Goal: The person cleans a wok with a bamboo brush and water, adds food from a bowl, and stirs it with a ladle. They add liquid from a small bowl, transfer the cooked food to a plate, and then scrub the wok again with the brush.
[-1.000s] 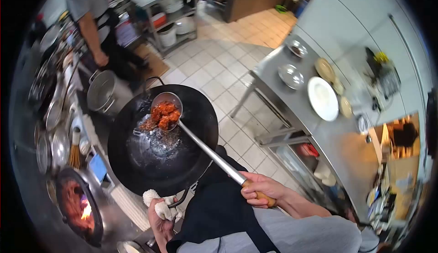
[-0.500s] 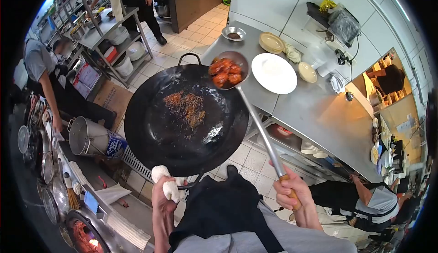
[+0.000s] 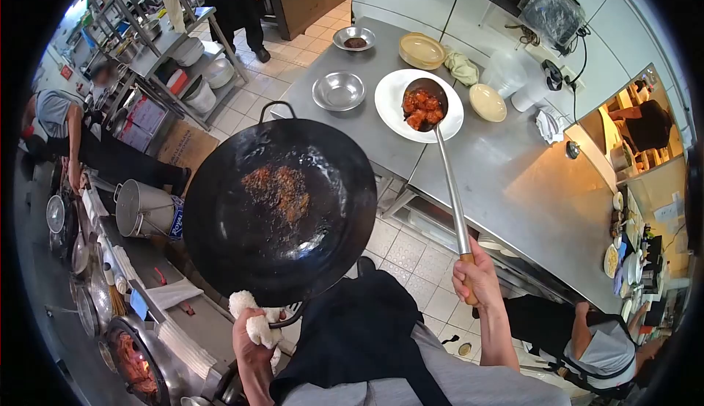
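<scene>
**Ladle of food over the plate**

The right hand [image 3: 475, 280] has its fingers wrapped around the wooden end of a long ladle [image 3: 423, 102], whose bowl, full of red-glazed pieces, hangs over the white plate [image 3: 389, 102] on the steel bench [image 3: 513, 186]. The left hand [image 3: 253, 344] is clamped on the wok [image 3: 279, 201] handle through a white cloth [image 3: 253, 318], holding it clear of the bench. Only browned crumbs remain in the wok; the plate looks bare, so plating seems not yet done.
</scene>
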